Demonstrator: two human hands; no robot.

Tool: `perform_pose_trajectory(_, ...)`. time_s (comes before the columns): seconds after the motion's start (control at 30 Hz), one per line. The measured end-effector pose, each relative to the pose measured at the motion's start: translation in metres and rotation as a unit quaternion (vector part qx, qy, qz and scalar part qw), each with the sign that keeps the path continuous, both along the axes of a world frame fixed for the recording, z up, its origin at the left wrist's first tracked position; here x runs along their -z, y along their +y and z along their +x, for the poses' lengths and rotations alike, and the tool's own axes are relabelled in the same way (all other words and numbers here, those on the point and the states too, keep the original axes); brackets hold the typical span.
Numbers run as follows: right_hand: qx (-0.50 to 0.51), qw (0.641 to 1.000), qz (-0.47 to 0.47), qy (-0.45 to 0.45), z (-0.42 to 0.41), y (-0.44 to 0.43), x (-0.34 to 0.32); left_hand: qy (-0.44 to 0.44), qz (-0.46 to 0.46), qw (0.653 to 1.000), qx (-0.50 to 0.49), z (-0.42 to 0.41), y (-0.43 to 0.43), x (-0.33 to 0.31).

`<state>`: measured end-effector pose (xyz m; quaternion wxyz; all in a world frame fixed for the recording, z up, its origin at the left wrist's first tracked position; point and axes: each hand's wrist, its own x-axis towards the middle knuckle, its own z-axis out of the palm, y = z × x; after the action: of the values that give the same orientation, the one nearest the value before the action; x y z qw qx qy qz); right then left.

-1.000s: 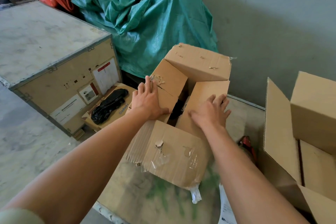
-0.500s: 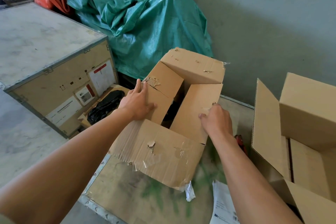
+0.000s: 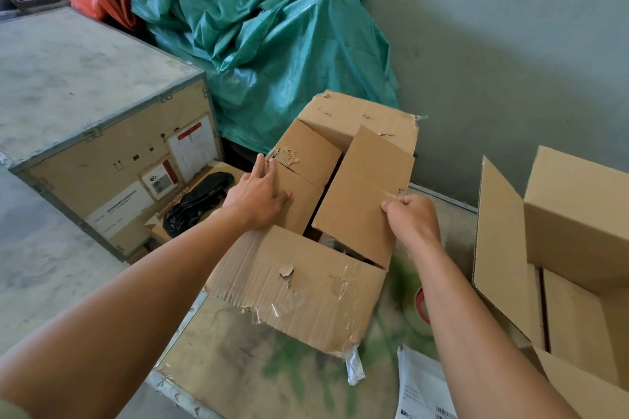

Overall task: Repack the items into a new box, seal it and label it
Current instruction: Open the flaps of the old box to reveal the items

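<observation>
Head view, left to right: we have a plywood crate point(image 3: 102, 160) along the left edge of the work surface point(image 3: 238, 360), a black bag point(image 3: 195, 201) on a flat carton beside it, and a green tarpaulin point(image 3: 269, 27) heaped against the wall behind. At the middle of the surface sits the worn old box point(image 3: 299, 289), its torn near flap folded down toward us, which we judge leaves the mouth open for unpacking. Our left hand point(image 3: 258, 196) lies flat and spread, fingers extended, pressing on the left inner flap point(image 3: 306, 177), seemingly to steady the box. Our right hand point(image 3: 412, 219) is clenched, pinching the edge of the right inner flap point(image 3: 364, 190), which stands tilted up, apparently being lifted aside. Something dark shows in the gap between the flaps; we cannot tell what the items are. A tape roll point(image 3: 420, 309) lies just right of the old box, partly behind our forearm, handy for sealing. A printed sheet point(image 3: 422, 391) rests at the near edge, likely the label. At the right edge the new box point(image 3: 571, 248) waits, flaps open.
</observation>
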<state>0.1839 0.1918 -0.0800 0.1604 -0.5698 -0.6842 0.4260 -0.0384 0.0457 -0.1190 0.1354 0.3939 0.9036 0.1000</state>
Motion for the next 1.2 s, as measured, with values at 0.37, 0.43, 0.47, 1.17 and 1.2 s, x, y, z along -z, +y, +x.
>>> perform_pose_trajectory(0.37,-0.026,0.997,-0.077,-0.019,-0.01,-0.006,-0.012,0.097,0.01,0.995,0.026,0.019,0.011,-0.002)
perform_pose_trajectory(0.43,-0.02,0.997,-0.073,-0.011,-0.011,-0.006,-0.009,0.076,-0.014,0.997,0.019,0.03,0.02,-0.006)
perform_pose_trajectory(0.47,-0.018,0.997,-0.07,-0.005,-0.012,-0.007,-0.007,0.063,-0.036,0.997,0.011,0.035,0.024,-0.006)
perform_pose_trajectory(1.17,0.02,0.996,-0.084,-0.001,-0.012,-0.001,-0.003,-0.245,0.093,0.964,0.046,0.006,-0.007,-0.075)
perform_pose_trajectory(1.2,0.025,0.996,-0.091,0.004,-0.013,-0.001,-0.004,-0.246,0.117,0.961,0.041,0.003,-0.011,-0.08)
